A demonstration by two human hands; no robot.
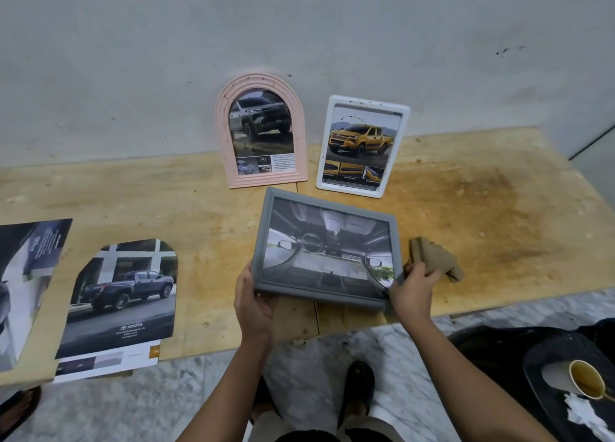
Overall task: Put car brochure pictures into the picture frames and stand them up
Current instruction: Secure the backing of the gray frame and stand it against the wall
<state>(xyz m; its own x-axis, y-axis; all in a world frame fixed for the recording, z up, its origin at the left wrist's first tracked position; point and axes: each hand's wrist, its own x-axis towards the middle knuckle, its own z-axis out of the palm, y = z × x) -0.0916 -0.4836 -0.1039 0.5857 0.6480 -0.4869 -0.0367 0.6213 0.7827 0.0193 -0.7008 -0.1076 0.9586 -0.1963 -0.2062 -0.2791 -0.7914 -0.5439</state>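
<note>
A grey rectangular frame point(324, 248) with a car-interior picture in it is held tilted above the plywood table point(482, 228). My left hand point(254, 303) grips its lower left corner. My right hand point(414, 290) holds its lower right corner, and also seems to hold a brown cloth point(432, 257). At the back a pink arched frame point(263, 130) with a grey SUV picture and a white frame point(362, 147) with a yellow pickup picture stand upright against the wall.
An arch-cut brochure picture of a dark pickup point(123, 295) lies on the table's left part, over another sheet. A further brochure page point(28, 285) lies at the far left edge. On the floor at right, a dark tray point(545, 375) holds a paper cup point(587, 380).
</note>
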